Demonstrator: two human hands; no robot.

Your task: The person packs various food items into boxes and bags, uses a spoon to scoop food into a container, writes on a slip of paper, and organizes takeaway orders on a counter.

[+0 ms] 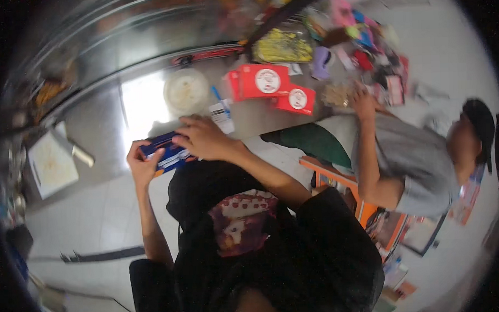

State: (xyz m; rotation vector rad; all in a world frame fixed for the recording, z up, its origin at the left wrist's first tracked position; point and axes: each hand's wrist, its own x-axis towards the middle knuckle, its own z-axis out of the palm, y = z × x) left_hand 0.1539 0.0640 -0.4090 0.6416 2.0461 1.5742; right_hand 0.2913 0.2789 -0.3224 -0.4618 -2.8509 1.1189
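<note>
A blue printed cardboard box (171, 156) with white lettering and orange patches is between my hands, at the front edge of a metal counter (105, 169). My left hand (144, 159) grips its left end, thumb on the near face. Over its right end lies my right hand (205, 139), the fingers bent across the top; part of the box is hidden beneath. Just beyond my hands stands a round, pale tub (186, 91). To its right are a printed paper slip (222, 117) and a blue pen (215, 93). Blur hides finer detail.
A knife (78, 151) lies over a white cutting board (52, 167) at left. Red boxes (267, 81) and a yellow-filled tray (283, 47) occupy the right side. There, a person in a grey shirt (406, 163) reaches onto the counter beside an orange-framed shelf (358, 201).
</note>
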